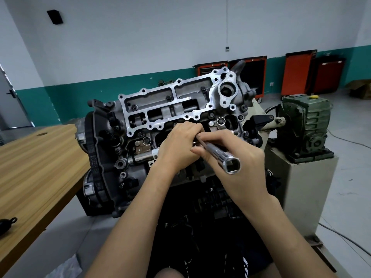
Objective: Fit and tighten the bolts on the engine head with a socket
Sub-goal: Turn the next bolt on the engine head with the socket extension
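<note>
A grey engine head (pixel 170 109) stands tilted on a stand in front of me, with several dark bolts (pixel 169 97) seated in its bright machined frame. My right hand (pixel 236 163) grips a long chrome socket (pixel 222 156) that lies slanted, its open hex mouth pointing toward me and to the right. My left hand (pixel 178 145) has its fingers curled around the far, thin end of the same tool, just over the middle of the head. What lies under the left fingers is hidden.
A wooden bench (pixel 34 169) runs along the left, with a black object (pixel 6 224) at its near edge. A green gearbox (pixel 307 125) sits on a pale pedestal (pixel 305 187) to the right. Red tool carts (pixel 297 73) line the back wall. Cables cross the floor at right.
</note>
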